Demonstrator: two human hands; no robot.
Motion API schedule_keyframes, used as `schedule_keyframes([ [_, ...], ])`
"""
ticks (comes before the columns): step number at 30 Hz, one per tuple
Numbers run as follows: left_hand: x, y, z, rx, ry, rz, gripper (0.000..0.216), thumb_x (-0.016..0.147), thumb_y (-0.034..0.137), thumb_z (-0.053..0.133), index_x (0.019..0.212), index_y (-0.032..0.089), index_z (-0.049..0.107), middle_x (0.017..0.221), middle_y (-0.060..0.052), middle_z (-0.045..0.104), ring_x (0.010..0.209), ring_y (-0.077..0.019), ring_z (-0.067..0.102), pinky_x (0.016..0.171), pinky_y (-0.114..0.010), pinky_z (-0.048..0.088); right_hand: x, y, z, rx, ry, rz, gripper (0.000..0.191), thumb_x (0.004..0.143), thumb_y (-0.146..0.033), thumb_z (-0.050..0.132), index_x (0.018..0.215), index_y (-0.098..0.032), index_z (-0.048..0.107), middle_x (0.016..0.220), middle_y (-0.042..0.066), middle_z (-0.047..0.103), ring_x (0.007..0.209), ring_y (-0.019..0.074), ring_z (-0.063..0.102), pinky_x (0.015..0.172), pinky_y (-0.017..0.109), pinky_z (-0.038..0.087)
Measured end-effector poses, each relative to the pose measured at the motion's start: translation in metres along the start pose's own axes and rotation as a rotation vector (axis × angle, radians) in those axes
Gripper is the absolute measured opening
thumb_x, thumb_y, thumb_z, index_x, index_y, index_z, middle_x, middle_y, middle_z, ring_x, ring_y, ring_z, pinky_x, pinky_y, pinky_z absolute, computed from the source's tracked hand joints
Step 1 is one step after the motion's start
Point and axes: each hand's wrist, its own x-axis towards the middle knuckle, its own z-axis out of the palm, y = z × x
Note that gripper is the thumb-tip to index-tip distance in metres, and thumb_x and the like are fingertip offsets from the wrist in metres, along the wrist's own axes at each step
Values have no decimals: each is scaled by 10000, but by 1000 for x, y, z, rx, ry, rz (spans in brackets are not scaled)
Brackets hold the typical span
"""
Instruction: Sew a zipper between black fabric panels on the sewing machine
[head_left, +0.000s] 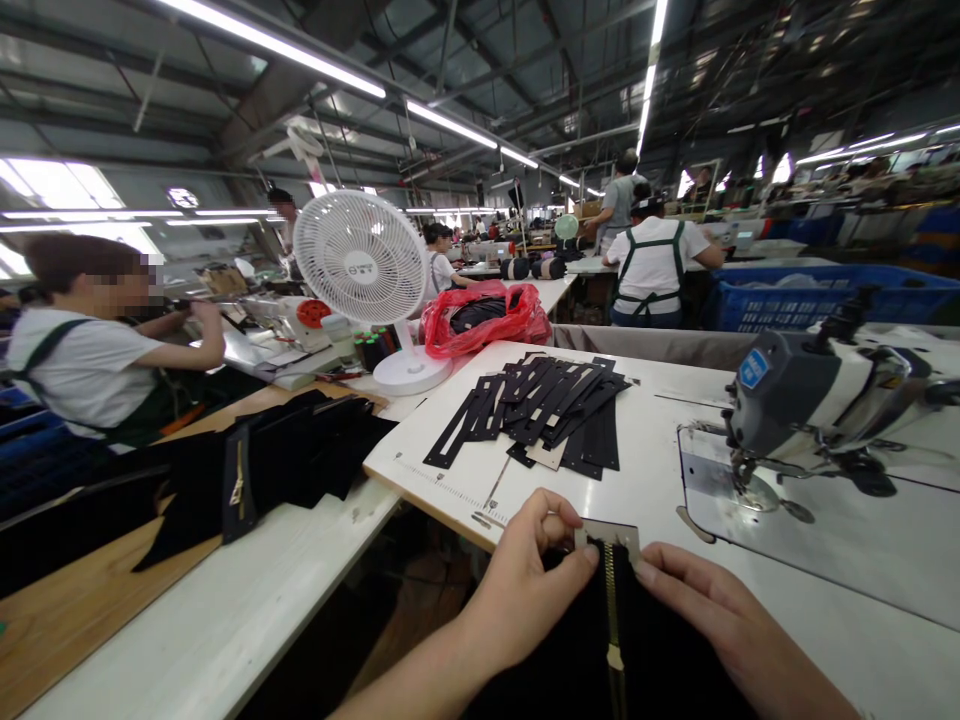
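Note:
In front of me is a black fabric piece (570,660) with a gold metal zipper (611,600) running down its middle. A beige rectangular frame piece (609,532) lies over the zipper's top end. My left hand (529,570) pinches the left corner of the frame piece and fabric between thumb and fingers. On the other side, my right hand (697,590) pinches the right edge. The zipper's gold pull (615,657) hangs lower down. Beyond my hands, a heap of black slotted strips (555,400) lies on the white table (420,440).
A sewing machine (810,400) stands at the right. To the left, black fabric pieces (292,450) are stacked on a wooden board. A white fan (364,260) and a red plastic bag (487,318) sit behind the table. Co-workers sit at left and ahead, near a blue crate (832,295).

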Motion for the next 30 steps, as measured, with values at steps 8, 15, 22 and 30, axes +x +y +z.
schedule_keyframes([
  [8, 0, -2, -1, 24, -25, 23, 206, 764, 123, 549, 872, 181, 383, 726, 30, 539, 680, -99, 465, 668, -240, 347, 1, 4, -1, -18, -9, -26, 377, 783, -558, 548, 772, -181, 550, 755, 14, 595, 721, 179, 574, 666, 264, 456],
  [15, -1, 0, -5, 65, -36, 51, 223, 754, 92, 545, 888, 180, 390, 755, 21, 544, 716, -111, 482, 701, -258, 366, 0, 7, 0, -15, 4, -52, 359, 787, -540, 561, 786, -182, 564, 801, 20, 596, 789, 189, 571, 732, 284, 458],
  [22, -6, -3, -14, 109, -52, 33, 531, 705, 90, 661, 1151, 192, 391, 904, -24, 657, 898, -178, 601, 865, -332, 413, 0, 0, -1, -106, -12, -53, 386, 807, -573, 503, 810, -190, 547, 792, 13, 601, 777, 192, 588, 713, 278, 476],
  [30, -23, 15, -21, 757, 188, 913, 74, 806, 113, 614, 748, 160, 612, 795, 12, 703, 716, -114, 613, 693, -273, 421, -20, -18, 0, -1061, 364, -1216, 91, 873, -239, 499, 875, -235, 591, 702, -43, 622, 646, 110, 578, 710, 261, 422],
])
